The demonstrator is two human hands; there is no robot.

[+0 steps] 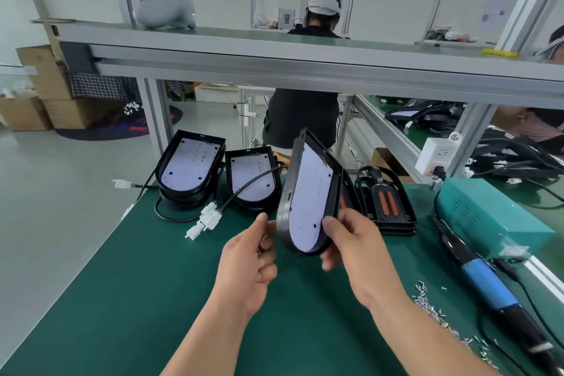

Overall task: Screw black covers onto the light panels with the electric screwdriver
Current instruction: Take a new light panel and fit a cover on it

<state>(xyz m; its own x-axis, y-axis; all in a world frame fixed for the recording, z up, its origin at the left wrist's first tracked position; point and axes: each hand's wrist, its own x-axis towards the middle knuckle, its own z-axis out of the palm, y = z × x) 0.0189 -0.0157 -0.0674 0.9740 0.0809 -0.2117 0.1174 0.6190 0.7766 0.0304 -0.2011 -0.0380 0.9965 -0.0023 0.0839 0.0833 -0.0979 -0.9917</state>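
You hold a panel (309, 183) tilted above the surface (152, 284): your right hand (357, 250) grips its lower right rim, your left hand (247, 262) pinches the left rim. Its shell (285, 192) holds a white board (305, 223), no cover yet. Next, I think, lay it flat and take one of the covers (387, 198) just beyond your right hand; screwdriver (485, 281) and screws (427, 299) lie at your right

Matt green mat (171, 278); black plastic panel housing (285, 207).
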